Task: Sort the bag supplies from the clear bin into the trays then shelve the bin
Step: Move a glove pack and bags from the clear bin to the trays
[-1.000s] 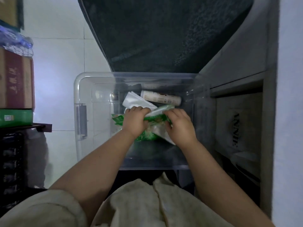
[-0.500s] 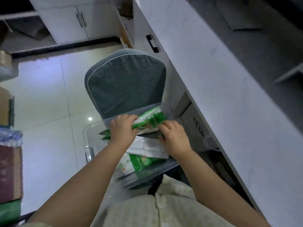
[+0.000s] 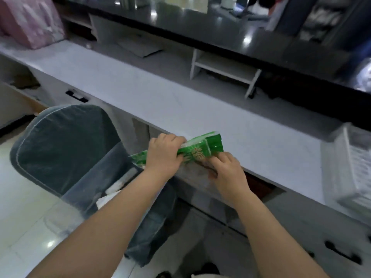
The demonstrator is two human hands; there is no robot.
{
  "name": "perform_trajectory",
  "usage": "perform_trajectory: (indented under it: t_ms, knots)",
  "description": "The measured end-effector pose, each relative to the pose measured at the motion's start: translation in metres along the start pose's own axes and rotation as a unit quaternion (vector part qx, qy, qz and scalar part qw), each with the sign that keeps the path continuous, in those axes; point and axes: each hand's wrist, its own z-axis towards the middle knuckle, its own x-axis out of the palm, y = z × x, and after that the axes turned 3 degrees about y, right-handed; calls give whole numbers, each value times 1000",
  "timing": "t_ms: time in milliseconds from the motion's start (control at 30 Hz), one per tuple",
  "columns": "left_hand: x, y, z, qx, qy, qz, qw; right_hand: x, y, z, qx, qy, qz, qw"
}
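Both hands hold a bundle of green-and-white bag packs [image 3: 200, 150] over the front edge of the grey counter [image 3: 164, 97]. My left hand [image 3: 163, 154] grips the bundle's left part from above. My right hand [image 3: 226, 170] pinches its lower right side, where clear plastic hangs down. The clear bin [image 3: 66, 215] is a faint transparent shape low at the left, on the seat of the chair, with white packets [image 3: 118, 183] showing inside. A white mesh tray [image 3: 353, 167] stands on the counter at the right edge.
A grey padded chair [image 3: 64, 145] stands left of my arms against the counter. A small white shelf riser [image 3: 224, 70] sits at the counter's back, below a dark glossy upper ledge [image 3: 200, 23]. A pink bag [image 3: 30, 21] is at the top left. Black drawer handles [image 3: 77, 96] line the counter front.
The hands have lifted the green packs up out of the bin to counter height. The view has swung up from the bin to the counter.
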Motion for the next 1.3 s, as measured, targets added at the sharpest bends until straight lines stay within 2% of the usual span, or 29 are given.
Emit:
perform_trajectory:
  t_ms: [133,233,500,667,833,1033,1300]
  knots:
    - [4,-100,27,92,-7,-38,995,-53,-58,-56,73,-91,-4,993]
    - [16,-186,39,154,-17,-64,986,-92,-104,-110,124,-127,-34,984]
    - [71,-433,45,250,-13,-159,955,-184,-233,-274,240,-154,-82,955]
    - [109,-553,50,274,2,-182,944,-232,-315,-355,298,-170,-96,934]
    - [140,-632,76,284,27,-183,941,-264,-394,-396,330,-182,-99,921]
    - [180,-697,136,297,12,-156,942,-274,-486,-395,335,-165,-100,922]
    - [247,-779,219,313,26,-149,938,-275,-611,-383,364,-81,-94,923]
